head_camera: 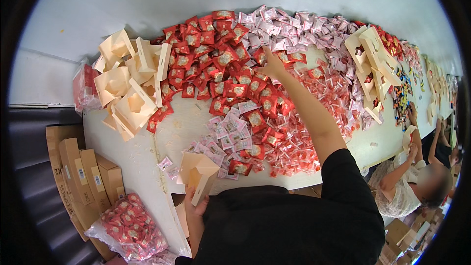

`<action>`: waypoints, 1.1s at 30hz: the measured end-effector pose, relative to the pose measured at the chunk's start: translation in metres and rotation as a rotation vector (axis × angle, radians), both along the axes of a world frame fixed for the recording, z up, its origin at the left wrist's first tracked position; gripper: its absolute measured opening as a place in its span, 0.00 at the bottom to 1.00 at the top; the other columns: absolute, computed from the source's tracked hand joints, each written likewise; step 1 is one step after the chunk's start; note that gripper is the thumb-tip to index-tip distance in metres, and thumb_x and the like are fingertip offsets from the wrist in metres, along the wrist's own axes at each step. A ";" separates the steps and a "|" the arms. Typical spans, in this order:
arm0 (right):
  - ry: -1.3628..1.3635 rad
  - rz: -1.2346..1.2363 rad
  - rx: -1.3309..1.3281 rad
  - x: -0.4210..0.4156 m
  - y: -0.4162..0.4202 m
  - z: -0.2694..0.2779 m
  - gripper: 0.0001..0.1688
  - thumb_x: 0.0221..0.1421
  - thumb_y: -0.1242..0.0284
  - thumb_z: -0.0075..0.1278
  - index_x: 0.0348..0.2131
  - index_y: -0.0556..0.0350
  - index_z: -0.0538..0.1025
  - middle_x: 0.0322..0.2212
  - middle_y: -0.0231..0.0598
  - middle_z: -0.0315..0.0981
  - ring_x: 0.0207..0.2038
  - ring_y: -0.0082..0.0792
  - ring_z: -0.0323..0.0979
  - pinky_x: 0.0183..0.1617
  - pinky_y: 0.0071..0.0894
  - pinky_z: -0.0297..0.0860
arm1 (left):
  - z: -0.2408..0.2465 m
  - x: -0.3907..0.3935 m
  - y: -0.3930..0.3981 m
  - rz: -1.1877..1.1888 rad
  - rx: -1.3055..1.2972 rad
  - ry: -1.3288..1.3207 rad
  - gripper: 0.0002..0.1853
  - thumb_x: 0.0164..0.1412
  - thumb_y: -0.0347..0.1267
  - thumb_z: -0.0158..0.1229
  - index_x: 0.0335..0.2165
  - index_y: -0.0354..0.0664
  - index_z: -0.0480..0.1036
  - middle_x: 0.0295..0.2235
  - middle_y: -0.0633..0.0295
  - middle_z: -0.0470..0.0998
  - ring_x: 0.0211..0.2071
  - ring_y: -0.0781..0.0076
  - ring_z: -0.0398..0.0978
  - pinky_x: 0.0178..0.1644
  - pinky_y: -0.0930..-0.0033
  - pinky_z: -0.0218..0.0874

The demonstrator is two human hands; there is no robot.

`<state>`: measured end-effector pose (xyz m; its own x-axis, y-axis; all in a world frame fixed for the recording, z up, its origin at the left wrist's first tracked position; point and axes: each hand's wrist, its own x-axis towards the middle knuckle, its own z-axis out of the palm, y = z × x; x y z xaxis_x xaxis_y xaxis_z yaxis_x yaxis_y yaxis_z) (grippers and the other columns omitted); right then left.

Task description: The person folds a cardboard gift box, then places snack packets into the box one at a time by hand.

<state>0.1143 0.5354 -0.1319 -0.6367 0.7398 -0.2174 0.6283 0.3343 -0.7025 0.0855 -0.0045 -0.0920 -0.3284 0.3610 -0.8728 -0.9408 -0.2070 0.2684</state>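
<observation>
My left hand (195,200) holds a cream folded card box (198,171) with a cut-out window at the table's near edge. My right arm reaches across the table, and my right hand (271,65) is at the red candy packets (224,57), fingers spread; whether it grips one cannot be told. Beyond it lie pale pink wrapped sweets (294,25). Clear-wrapped red candies (294,147) spread under my right forearm. Small pink-and-white sachets (230,130) lie beside the box in my left hand.
Cream card boxes (136,106) are piled at left, more (379,59) at right. A plastic bag of red packets (134,224) and brown cartons (79,171) stand at lower left. Co-workers (397,187) sit along the table at right, one holding a card box.
</observation>
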 end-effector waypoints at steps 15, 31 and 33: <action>0.341 -0.347 -0.529 0.142 0.031 0.048 0.20 0.42 0.81 0.52 0.39 0.58 0.67 0.28 0.38 0.72 0.27 0.28 0.71 0.30 0.28 0.69 | 0.035 0.007 0.038 -0.131 -0.028 0.193 0.27 0.51 0.30 0.49 0.50 0.63 0.52 0.42 0.61 0.65 0.36 0.61 0.69 0.28 0.61 0.69; 0.162 -0.286 -0.522 0.145 -0.044 0.007 0.19 0.36 0.77 0.55 0.34 0.62 0.73 0.26 0.39 0.73 0.27 0.29 0.70 0.30 0.27 0.65 | 0.044 0.012 0.123 -0.361 0.216 0.365 0.30 0.50 0.23 0.49 0.50 0.55 0.49 0.47 0.61 0.61 0.47 0.64 0.61 0.45 0.56 0.59; 0.360 -0.345 -0.555 0.159 -0.034 0.002 0.18 0.37 0.84 0.54 0.34 0.64 0.71 0.26 0.37 0.72 0.26 0.27 0.70 0.27 0.26 0.66 | 0.057 0.016 0.136 -0.386 0.205 0.346 0.29 0.50 0.24 0.49 0.49 0.55 0.49 0.46 0.61 0.61 0.47 0.64 0.61 0.45 0.56 0.59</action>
